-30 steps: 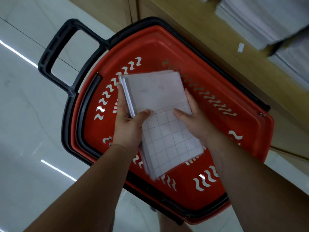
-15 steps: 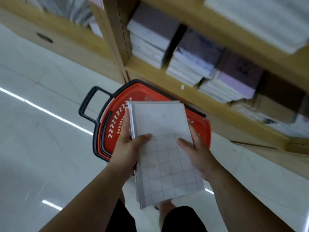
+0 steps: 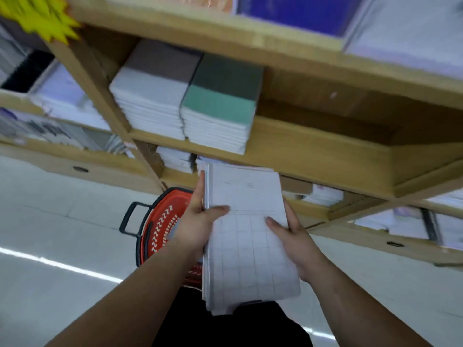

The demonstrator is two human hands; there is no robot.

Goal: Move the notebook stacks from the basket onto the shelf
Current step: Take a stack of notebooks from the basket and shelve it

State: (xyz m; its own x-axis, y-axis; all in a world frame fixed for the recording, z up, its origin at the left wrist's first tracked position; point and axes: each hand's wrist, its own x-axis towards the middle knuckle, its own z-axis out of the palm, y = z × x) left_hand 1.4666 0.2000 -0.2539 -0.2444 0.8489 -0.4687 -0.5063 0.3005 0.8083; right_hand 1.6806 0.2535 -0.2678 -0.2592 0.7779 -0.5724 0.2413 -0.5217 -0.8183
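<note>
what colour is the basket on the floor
Red basket with a black handle; head view.

A wooden shelf (image 3: 313, 151) crosses the centre of the frame. On its left part sit two notebook stacks, touching: a grey-covered stack (image 3: 150, 96) and a green-covered stack (image 3: 218, 108). Lower left, a red basket (image 3: 160, 226) stands on the pale tiled floor (image 3: 50, 221).

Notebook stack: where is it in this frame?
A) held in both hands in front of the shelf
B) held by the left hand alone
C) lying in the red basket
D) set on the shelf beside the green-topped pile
A: the left hand and the right hand each grip one side of the notebook stack, which is raised above the basket and is not yet on the shelf.
</note>
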